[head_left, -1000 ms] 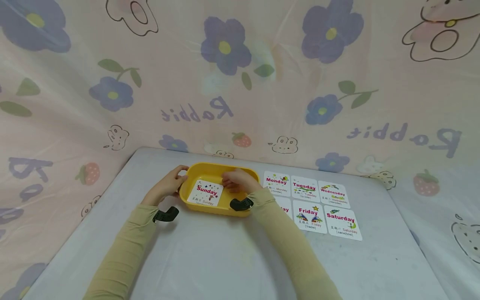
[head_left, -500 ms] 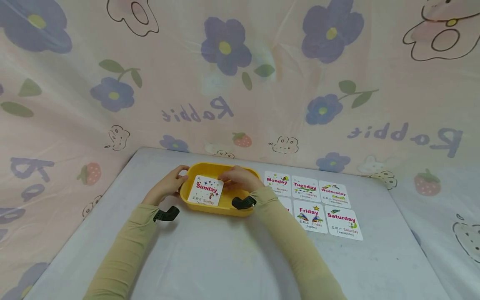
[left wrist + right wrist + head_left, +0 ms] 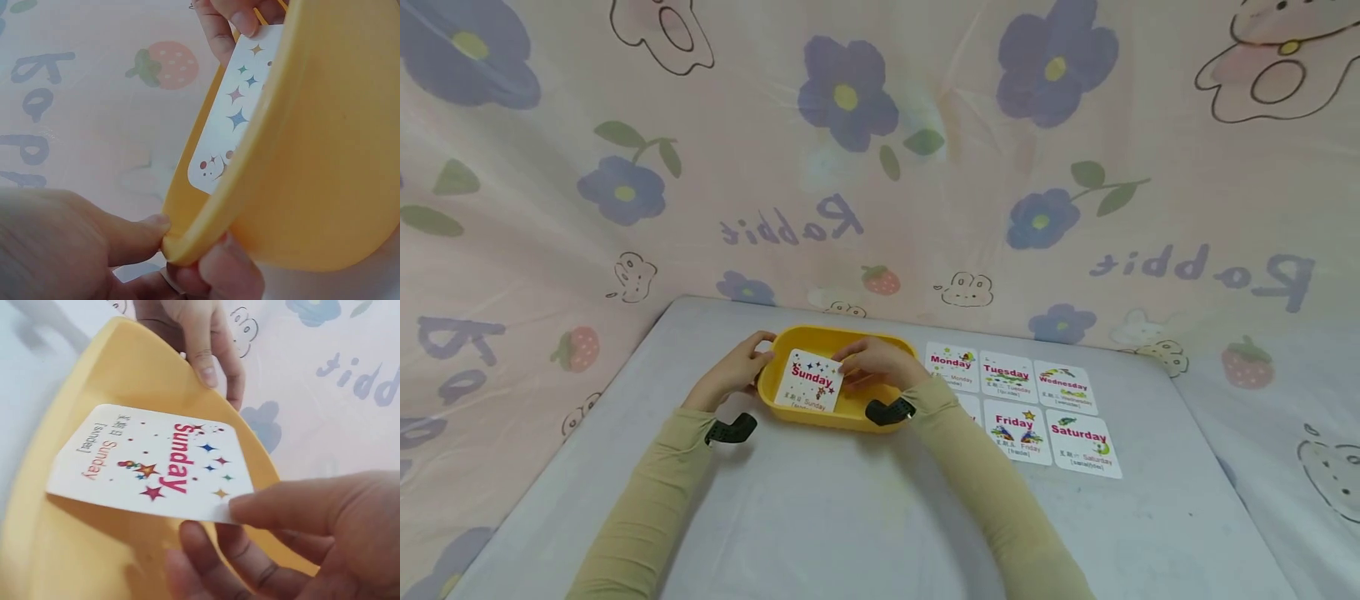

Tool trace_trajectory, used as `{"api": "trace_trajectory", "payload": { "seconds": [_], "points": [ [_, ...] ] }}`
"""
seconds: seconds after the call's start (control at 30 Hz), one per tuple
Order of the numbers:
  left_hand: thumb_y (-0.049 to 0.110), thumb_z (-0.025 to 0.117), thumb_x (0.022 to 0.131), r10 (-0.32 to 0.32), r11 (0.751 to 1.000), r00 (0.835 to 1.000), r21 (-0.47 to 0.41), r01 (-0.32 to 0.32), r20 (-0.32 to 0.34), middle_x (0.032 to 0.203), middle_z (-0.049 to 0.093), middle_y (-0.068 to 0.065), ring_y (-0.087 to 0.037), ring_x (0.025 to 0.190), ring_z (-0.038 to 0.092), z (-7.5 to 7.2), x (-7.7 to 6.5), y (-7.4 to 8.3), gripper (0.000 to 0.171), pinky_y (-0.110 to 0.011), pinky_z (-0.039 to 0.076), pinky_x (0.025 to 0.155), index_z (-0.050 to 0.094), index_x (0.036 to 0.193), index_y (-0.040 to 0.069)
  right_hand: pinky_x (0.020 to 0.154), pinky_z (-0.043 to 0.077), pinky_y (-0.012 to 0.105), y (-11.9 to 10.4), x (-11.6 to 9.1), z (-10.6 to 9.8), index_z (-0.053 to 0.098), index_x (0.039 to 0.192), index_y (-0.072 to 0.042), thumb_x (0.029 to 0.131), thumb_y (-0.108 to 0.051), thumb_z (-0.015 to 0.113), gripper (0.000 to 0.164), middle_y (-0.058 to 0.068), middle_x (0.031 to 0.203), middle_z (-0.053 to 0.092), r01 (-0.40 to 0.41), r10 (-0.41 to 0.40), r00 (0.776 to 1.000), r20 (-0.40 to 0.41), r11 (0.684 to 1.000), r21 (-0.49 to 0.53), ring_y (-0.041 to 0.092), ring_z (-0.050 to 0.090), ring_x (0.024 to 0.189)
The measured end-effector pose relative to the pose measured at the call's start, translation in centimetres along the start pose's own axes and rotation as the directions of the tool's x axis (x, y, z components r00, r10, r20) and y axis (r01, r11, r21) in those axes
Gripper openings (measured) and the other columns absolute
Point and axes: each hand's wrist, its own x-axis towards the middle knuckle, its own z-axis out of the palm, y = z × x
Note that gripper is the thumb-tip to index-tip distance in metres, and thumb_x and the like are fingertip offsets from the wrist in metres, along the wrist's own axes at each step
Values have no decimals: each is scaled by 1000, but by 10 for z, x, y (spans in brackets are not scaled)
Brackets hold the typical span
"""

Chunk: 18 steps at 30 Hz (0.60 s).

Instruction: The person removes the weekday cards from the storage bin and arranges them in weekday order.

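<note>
A yellow plastic basin (image 3: 872,422) stands on the table, and my left hand (image 3: 730,372) pinches its left rim between thumb and fingers, as the left wrist view shows closely. My right hand (image 3: 880,362) reaches over the basin and pinches a white card printed "Sunday" (image 3: 811,383) at one corner. In the right wrist view the thumb lies on top of the Sunday card (image 3: 147,462) and fingers are beneath it. The card is tilted inside the basin, lifted off the bottom at the pinched side.
Right of the basin lie several day cards in two rows, among them Monday (image 3: 952,367), Tuesday (image 3: 1009,377), Wednesday (image 3: 1066,387), Friday (image 3: 1018,432) and Saturday (image 3: 1084,443). My right forearm partly covers one lower card. A patterned curtain (image 3: 910,200) rises behind the white table (image 3: 820,517).
The right hand was over the basin with the Sunday card lying apart from it; it has moved left, taken the card's corner and raised and tilted it. The left hand stays on the rim.
</note>
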Motion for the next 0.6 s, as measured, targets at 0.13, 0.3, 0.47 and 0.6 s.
{"api": "trace_trajectory", "payload": {
  "seconds": [0.13,0.3,0.47,0.6],
  "points": [
    [19,39,105,-1,1000,1000,0,1,1,108,55,-22,-22,68,56,0,1,0,44,-39,55,59,26,146,11,84,52,40,0,-5,0,63,116,0,91,-3,62,25,13,100,66,41,-43,998,-34,996,-74,30,65,86],
    [19,38,105,2,1000,1000,-2,-2,11,106,55,-24,-22,67,56,0,0,0,44,-38,55,59,26,146,11,84,52,41,-8,-16,-7,63,116,1,92,-4,60,25,14,100,63,97,-116,987,-110,982,-162,32,63,89],
    [17,38,105,31,999,999,-23,-30,32,105,55,-26,-23,67,56,-1,-1,-1,43,-39,55,60,26,146,10,83,53,43,-9,-29,-26,62,115,1,92,-2,59,24,16,99,62,158,-179,973,-143,977,-146,32,64,89],
    [18,39,105,50,998,998,-44,-49,39,101,56,-24,-23,67,55,-3,-2,-3,44,-38,54,60,27,146,9,83,53,41,-7,-47,-43,61,117,1,94,-3,56,24,16,105,62,214,-231,961,-151,970,-118,32,64,92]
  ]
}}
